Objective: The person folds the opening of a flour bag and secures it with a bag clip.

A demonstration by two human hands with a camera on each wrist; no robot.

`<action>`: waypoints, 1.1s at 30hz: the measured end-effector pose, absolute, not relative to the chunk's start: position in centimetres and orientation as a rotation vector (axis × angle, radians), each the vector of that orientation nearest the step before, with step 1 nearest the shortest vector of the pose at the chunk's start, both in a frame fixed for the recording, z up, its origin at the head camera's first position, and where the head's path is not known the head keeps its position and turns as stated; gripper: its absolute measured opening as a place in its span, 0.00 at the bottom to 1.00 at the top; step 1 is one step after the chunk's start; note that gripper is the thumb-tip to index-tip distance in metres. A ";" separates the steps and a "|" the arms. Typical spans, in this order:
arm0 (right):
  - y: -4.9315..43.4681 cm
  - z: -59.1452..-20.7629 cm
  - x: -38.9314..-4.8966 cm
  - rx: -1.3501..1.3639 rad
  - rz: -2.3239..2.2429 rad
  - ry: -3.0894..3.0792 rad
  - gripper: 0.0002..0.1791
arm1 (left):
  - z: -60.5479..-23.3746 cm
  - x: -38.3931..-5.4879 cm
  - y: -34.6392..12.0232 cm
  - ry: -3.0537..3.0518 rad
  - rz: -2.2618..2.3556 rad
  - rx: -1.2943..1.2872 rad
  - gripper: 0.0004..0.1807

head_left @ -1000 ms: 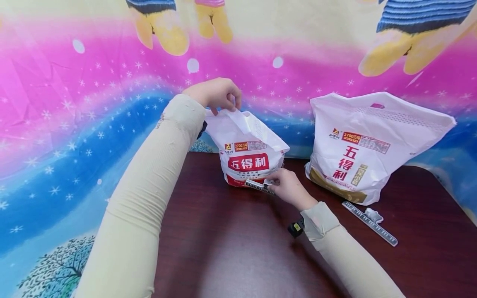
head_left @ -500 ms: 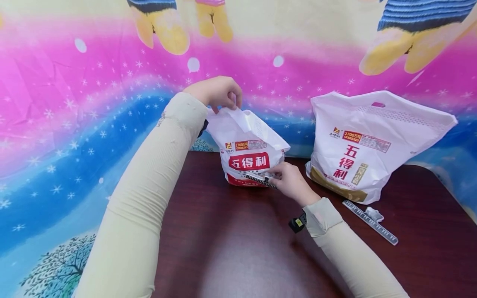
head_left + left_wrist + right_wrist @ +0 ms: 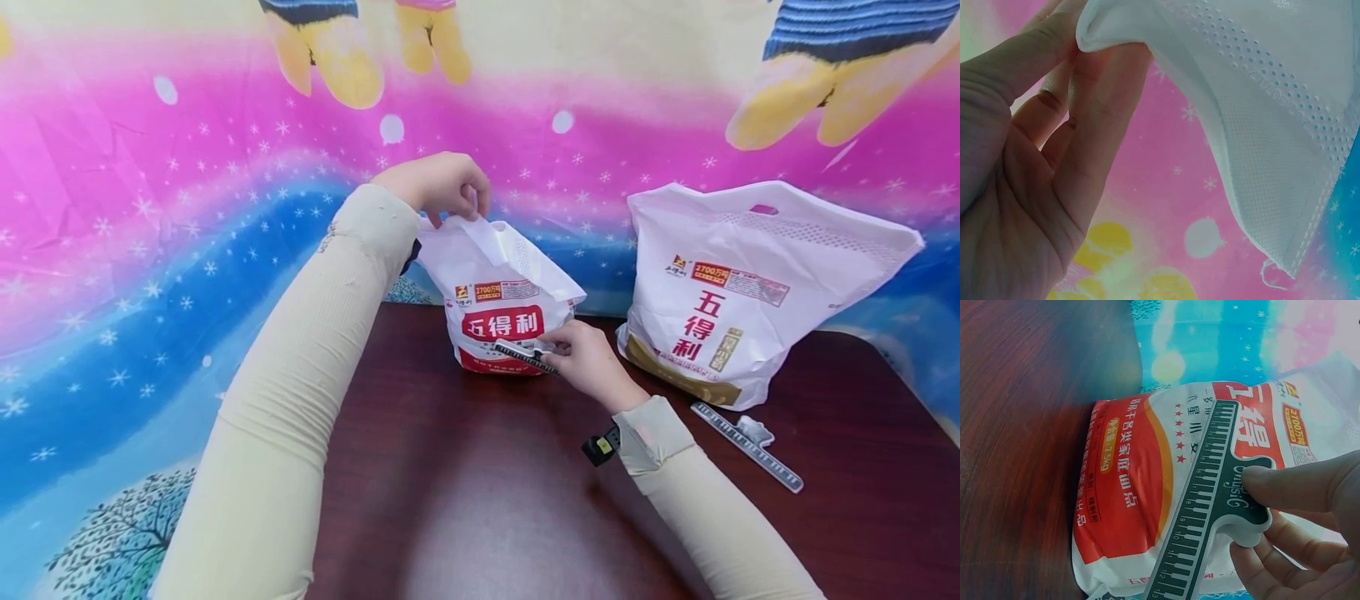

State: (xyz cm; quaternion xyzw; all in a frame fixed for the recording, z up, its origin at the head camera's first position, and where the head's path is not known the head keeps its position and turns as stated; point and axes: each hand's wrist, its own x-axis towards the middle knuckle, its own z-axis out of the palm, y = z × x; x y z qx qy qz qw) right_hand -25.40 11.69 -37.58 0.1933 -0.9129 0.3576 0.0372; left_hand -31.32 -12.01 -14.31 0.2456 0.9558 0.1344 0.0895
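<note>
A white flour bag with red print (image 3: 501,323) stands at the back middle of the table, its top edge partly folded over. My left hand (image 3: 442,183) pinches that top edge between thumb and fingers; the left wrist view shows the white perforated rim (image 3: 1260,69) hanging from the grip. My right hand (image 3: 592,358) holds a long clip with a piano-key pattern (image 3: 1200,481) by its handle, thumb on one side and fingers on the other. In the right wrist view the clip overlaps the bag's lower front.
A larger white flour bag with gold print (image 3: 705,292) stands to the right. Before it lies a second long clip (image 3: 750,446) on the dark wooden table (image 3: 480,500). Behind everything hangs a colourful patterned cloth (image 3: 585,167).
My right hand has risen slightly with the clip, up along the front of the smaller bag. The left hand keeps its pinch on the bag's top and has hardly moved.
</note>
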 end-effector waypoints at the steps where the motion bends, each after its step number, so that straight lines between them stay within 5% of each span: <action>1: 11.8 -37.5 -25.3 0.599 1.095 -2.796 0.18 | -14.3 -31.3 -12.0 2.841 0.405 0.728 0.09; 33: 12.9 -36.0 -24.2 0.715 1.101 -2.601 0.17 | -14.8 -31.6 -12.3 2.847 0.426 0.741 0.09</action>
